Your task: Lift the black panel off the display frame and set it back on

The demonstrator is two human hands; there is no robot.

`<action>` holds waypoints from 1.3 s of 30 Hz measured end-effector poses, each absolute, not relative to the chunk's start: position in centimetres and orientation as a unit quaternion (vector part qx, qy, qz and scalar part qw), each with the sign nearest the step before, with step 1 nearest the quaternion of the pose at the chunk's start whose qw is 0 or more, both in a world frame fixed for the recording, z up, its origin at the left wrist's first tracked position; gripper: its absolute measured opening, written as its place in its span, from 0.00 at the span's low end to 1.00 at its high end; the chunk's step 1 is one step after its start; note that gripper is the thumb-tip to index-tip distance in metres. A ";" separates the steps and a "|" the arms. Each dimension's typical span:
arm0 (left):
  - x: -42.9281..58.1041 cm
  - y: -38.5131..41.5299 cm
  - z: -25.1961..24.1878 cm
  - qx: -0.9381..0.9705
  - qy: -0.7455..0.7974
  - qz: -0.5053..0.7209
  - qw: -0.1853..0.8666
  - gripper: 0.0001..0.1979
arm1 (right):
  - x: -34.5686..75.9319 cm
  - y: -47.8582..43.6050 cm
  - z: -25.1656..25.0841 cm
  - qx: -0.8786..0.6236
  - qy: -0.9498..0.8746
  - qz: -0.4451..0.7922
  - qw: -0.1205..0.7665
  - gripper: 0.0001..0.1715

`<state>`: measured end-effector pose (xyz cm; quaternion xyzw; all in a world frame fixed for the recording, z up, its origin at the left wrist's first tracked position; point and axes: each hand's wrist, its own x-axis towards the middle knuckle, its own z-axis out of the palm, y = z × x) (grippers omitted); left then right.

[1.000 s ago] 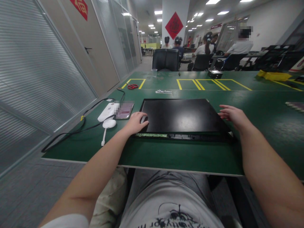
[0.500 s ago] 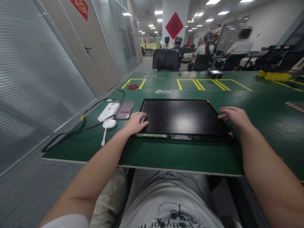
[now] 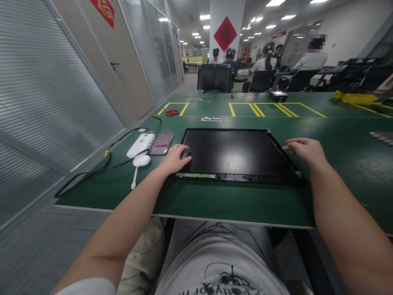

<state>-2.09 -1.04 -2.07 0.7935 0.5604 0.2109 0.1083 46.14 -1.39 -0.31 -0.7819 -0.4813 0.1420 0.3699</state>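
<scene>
A black flat screen panel [image 3: 233, 149] lies face up on the green table [image 3: 239, 205], with a strip of green circuit board [image 3: 196, 175] along its near edge. My left hand [image 3: 178, 158] rests at the panel's left edge, thumb and fingers apart, with nothing seen in it. At the right edge is my right hand [image 3: 303, 150], its fingers stretched towards the frame and its fingertips at or very close to it. It holds nothing that I can see.
Left of the panel lie a phone [image 3: 161, 143], a white device [image 3: 138, 146], a white round adapter [image 3: 141, 160] and a black cable [image 3: 76, 174]. Beyond are red scissors [image 3: 172, 112], small white pieces [image 3: 211, 119], a clear cup [image 3: 199, 95] and a black box [image 3: 278, 96]. People sit farther back.
My right hand has shifted very slightly at the panel's right edge. A small grey patch seen between my left thumb and fingers earlier no longer shows.
</scene>
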 end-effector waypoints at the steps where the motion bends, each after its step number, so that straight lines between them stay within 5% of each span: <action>1: -2.2 -1.0 -2.0 0.790 0.563 0.217 0.109 0.23 | 46.4 -1.2 -0.5 -0.793 -0.466 0.141 0.366 0.18; 17: -2.6 -1.1 -1.0 0.727 0.666 0.159 0.051 0.21 | 48.2 0.4 -2.5 -0.815 -0.496 0.145 0.263 0.17; 39: -3.2 0.2 -2.6 0.746 0.634 0.180 0.089 0.27 | 46.8 -0.2 -1.8 -0.816 -0.527 0.136 0.195 0.35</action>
